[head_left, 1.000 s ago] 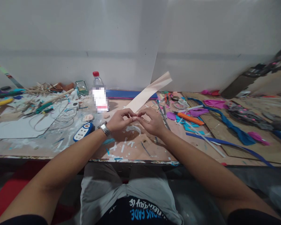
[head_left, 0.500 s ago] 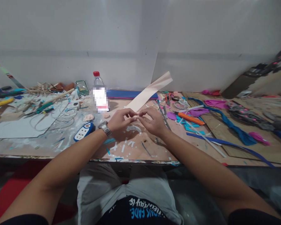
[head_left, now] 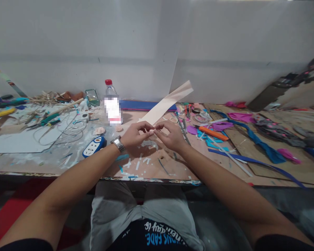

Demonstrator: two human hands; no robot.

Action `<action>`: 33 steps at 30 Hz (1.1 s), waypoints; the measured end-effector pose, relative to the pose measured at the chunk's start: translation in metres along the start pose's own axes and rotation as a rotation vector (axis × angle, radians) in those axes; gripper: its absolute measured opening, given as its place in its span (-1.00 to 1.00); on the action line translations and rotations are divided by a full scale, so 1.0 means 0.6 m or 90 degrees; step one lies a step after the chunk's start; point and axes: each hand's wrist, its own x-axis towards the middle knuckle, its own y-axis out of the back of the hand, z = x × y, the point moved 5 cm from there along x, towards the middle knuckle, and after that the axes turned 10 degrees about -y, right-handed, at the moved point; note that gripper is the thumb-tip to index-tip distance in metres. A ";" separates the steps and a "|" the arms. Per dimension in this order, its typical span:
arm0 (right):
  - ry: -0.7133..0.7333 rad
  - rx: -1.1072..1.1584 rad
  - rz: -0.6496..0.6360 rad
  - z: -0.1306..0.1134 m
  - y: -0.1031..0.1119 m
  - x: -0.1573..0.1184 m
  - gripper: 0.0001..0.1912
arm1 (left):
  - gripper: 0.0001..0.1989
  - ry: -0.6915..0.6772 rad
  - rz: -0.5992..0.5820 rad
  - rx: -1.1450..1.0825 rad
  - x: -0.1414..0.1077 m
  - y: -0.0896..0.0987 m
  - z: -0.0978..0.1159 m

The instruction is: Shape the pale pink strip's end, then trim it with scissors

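Note:
My left hand (head_left: 139,135), with a metal watch (head_left: 118,143) at the wrist, and my right hand (head_left: 171,135) meet fingertip to fingertip over the table. Both are closed in a pinch around a small pale peach piece (head_left: 153,130), mostly hidden by the fingers. Just behind them a long peach paper strip (head_left: 162,104) slants up to the right, over a flat blue stack (head_left: 146,104). Its lower end passes behind my hands, so I cannot tell whether it joins the pinched piece. Two small crumpled peach pieces lie left of my left hand, one of them a round bit (head_left: 119,129).
A red-capped bottle (head_left: 109,82) stands behind my left hand, a blue-and-white power strip (head_left: 94,146) nearer. Pliers (head_left: 48,120) and sticks lie left. On the right are an orange cutter (head_left: 213,133), coloured scraps and a blue ribbon (head_left: 256,160). White snippets lie near the front edge.
My fingertips have shifted slightly, and less of the pale piece shows between them. The view has moved a little; the strip and the things on the table stay put.

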 end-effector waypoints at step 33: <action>0.121 -0.148 0.087 -0.041 0.026 -0.010 -0.89 | -0.77 0.377 0.276 -0.598 -0.010 -0.005 -0.051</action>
